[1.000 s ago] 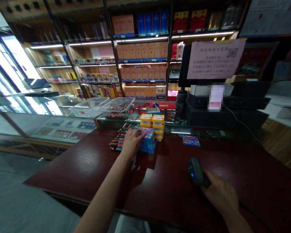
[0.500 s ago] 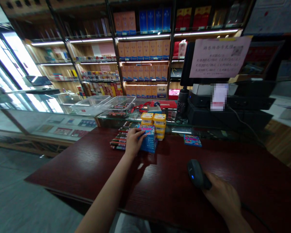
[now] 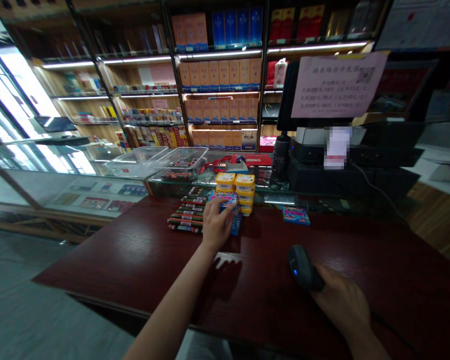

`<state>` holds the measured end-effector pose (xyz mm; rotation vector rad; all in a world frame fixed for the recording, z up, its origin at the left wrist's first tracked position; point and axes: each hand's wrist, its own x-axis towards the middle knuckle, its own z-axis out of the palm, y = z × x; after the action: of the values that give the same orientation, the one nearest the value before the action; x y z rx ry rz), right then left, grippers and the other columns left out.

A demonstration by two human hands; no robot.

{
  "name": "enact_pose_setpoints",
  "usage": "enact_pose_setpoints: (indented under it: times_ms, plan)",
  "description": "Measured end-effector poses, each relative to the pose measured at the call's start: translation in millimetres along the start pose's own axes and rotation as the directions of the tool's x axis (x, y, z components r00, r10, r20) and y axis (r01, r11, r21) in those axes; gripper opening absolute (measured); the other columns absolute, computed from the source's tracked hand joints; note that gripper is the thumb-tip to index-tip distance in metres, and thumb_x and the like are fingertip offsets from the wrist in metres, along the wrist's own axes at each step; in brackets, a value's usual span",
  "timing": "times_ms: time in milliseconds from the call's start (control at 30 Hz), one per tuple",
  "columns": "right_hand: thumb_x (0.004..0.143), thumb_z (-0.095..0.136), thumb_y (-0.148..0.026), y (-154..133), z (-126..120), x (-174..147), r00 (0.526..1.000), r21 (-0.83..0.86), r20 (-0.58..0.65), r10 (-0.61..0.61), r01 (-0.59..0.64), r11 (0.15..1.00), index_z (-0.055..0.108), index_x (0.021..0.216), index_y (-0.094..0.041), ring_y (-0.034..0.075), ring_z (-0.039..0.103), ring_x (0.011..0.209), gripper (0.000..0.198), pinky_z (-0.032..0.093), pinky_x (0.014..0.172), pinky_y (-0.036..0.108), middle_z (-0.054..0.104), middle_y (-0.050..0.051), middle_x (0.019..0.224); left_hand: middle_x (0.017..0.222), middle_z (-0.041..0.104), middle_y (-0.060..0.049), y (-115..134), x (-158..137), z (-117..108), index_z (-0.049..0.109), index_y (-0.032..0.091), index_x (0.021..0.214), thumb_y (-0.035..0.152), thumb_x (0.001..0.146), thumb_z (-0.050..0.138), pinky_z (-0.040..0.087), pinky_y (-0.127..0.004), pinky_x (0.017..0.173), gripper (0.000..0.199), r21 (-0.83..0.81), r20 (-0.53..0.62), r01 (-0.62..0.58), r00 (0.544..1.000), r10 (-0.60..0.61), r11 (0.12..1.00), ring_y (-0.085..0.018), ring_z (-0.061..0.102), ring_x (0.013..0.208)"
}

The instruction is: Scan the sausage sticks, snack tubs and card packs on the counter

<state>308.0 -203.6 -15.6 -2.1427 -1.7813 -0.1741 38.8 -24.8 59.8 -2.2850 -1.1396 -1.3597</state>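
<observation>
My right hand [image 3: 341, 300] is wrapped round the grip of a black barcode scanner [image 3: 300, 267] with a blue light, held low over the dark red table. My left hand [image 3: 216, 225] is in front of a stack of blue picture-topped packs [image 3: 237, 225], its fingers bent but apart at the upper packs. It hides much of the stack; whether the fingertips press on it is unclear. Left of that hand lie dark, stick-like packets [image 3: 187, 216] in a row. Yellow-lidded tubs [image 3: 245, 192] stand piled behind the stack. One flat blue pack [image 3: 296, 215] lies apart to the right.
Behind the table runs a glass counter [image 3: 279, 201] with clear plastic trays [image 3: 135, 161]. A monitor with a pink paper notice [image 3: 335, 87] stands above black equipment [image 3: 354, 175] at the right. Shelves of boxed goods [image 3: 219, 75] line the back. A cable trails from the scanner.
My left hand has moved from the left side of the blue stack to its front, a little rightward, its fingers farther apart. The right hand still holds the scanner in nearly the same place.
</observation>
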Motion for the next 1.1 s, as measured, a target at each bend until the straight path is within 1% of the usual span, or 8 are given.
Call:
enact_pose_setpoints:
  times_ms: [133, 300, 467, 633, 733, 900, 1033, 1100]
  plan:
    - [0.082, 0.048, -0.024, -0.6, -2.2, 2.7, 1.000, -0.021, -0.014, 0.001, -0.001, 1.000, 0.061, 0.102, -0.024, 0.019, 0.066, 0.078, 0.025, 0.044, 0.069, 0.029, 0.071, 0.003, 0.093, 0.114, 0.058, -0.008, 28.8, -4.1, 25.2, 0.065, 0.028, 0.110, 0.021, 0.086, 0.051, 0.039, -0.043, 0.099, 0.029, -0.150, 0.165, -0.120, 0.976, 0.145, 0.981, -0.024, 0.048, 0.113]
    - [0.079, 0.050, -0.020, -0.1, -5.3, 7.0, 0.999, 0.003, 0.019, 0.043, -0.044, 0.999, 0.061, 0.101, -0.025, 0.018, 0.065, 0.082, 0.026, 0.042, 0.072, 0.028, 0.071, 0.002, 0.094, 0.112, 0.059, -0.010, 58.2, -7.8, 77.8, 0.065, 0.026, 0.113, 0.019, 0.084, 0.050, 0.042, -0.040, 0.096, 0.033, -0.404, 0.400, -0.127, 0.866, 0.300, 0.906, -0.024, 0.051, 0.109]
    - [0.079, 0.051, -0.019, 1.0, -4.7, 9.5, 0.996, 0.024, 0.053, 0.069, -0.070, 0.997, 0.061, 0.101, -0.025, 0.019, 0.064, 0.085, 0.024, 0.040, 0.073, 0.029, 0.070, 0.001, 0.093, 0.124, 0.057, -0.011, 78.9, -3.0, 141.1, 0.059, 0.024, 0.121, 0.013, 0.080, 0.051, 0.038, -0.040, 0.101, 0.044, -0.461, 0.554, -0.027, 0.772, 0.312, 0.887, -0.027, 0.048, 0.117]
    - [0.075, 0.053, -0.015, 3.2, -2.3, 10.2, 0.998, 0.029, 0.049, 0.048, -0.050, 0.998, 0.060, 0.107, -0.024, 0.019, 0.063, 0.090, 0.034, 0.041, 0.078, 0.028, 0.069, 0.002, 0.099, 0.137, 0.048, -0.012, 95.8, 14.4, 195.5, 0.053, 0.023, 0.129, 0.012, 0.075, 0.057, 0.030, -0.043, 0.108, 0.055, -0.462, 0.603, 0.082, 0.759, 0.245, 0.883, -0.029, 0.040, 0.129]
    - [0.075, 0.053, -0.016, 3.1, -3.3, 11.2, 0.996, 0.015, 0.068, 0.061, -0.062, 0.998, 0.061, 0.107, -0.024, 0.020, 0.063, 0.092, 0.034, 0.041, 0.077, 0.029, 0.069, 0.003, 0.100, 0.144, 0.042, -0.010, 100.6, 21.7, 217.2, 0.054, 0.028, 0.128, 0.019, 0.074, 0.063, 0.023, -0.048, 0.111, 0.055, -0.463, 0.647, 0.111, 0.721, 0.249, 0.879, -0.032, 0.031, 0.135]
    - [0.075, 0.052, -0.014, 1.7, -6.3, 12.5, 0.994, 0.026, 0.081, 0.068, -0.070, 0.997, 0.062, 0.107, -0.023, 0.020, 0.063, 0.092, 0.034, 0.042, 0.078, 0.030, 0.069, 0.003, 0.102, 0.144, 0.042, -0.008, 94.8, 20.0, 224.3, 0.060, 0.030, 0.121, 0.029, 0.078, 0.062, 0.022, -0.053, 0.109, 0.043, -0.465, 0.680, 0.171, 0.698, 0.226, 0.869, -0.035, 0.027, 0.137]
    - [0.076, 0.052, -0.015, 2.5, -5.6, 11.9, 0.994, 0.031, 0.084, 0.069, -0.072, 0.997, 0.062, 0.107, -0.023, 0.020, 0.063, 0.091, 0.034, 0.042, 0.078, 0.030, 0.068, 0.003, 0.104, 0.133, 0.054, -0.006, 83.6, 18.4, 205.4, 0.067, 0.028, 0.109, 0.039, 0.083, 0.056, 0.031, -0.041, 0.106, 0.030, -0.451, 0.640, 0.047, 0.713, 0.286, 0.891, -0.027, 0.042, 0.127]
    - [0.075, 0.053, -0.015, 3.5, -3.9, 11.5, 0.994, 0.031, 0.078, 0.074, -0.076, 0.997, 0.062, 0.107, -0.023, 0.020, 0.063, 0.091, 0.035, 0.041, 0.079, 0.030, 0.068, 0.003, 0.103, 0.118, 0.061, -0.008, 80.3, 18.7, 192.9, 0.069, 0.024, 0.098, 0.051, 0.082, 0.055, 0.037, -0.037, 0.099, 0.035, -0.367, 0.647, 0.015, 0.722, 0.244, 0.930, -0.025, 0.050, 0.115]
